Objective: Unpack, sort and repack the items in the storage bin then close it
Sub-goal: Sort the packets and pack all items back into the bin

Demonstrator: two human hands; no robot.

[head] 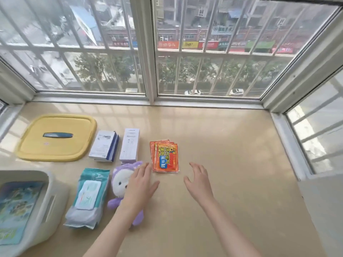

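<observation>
The white storage bin (pixel 49 204) stands open at the lower left with a colourful sheet inside. Its yellow lid (pixel 55 138) lies flat behind it. On the sill lie a blue-and-white box (pixel 104 146), a tall white box (pixel 130 144), a pack of wet wipes (pixel 87 197), a purple plush toy (pixel 120 180) and a stack of red heat-pad packets (pixel 166 157). My left hand (pixel 140 184) hovers open over the plush toy's right side, just below-left of the packets. My right hand (pixel 199 180) is open, right of the packets, holding nothing.
The beige sill (pixel 232 164) ends at barred windows behind and to the right. A white ledge (pixel 321 201) stands at the right edge.
</observation>
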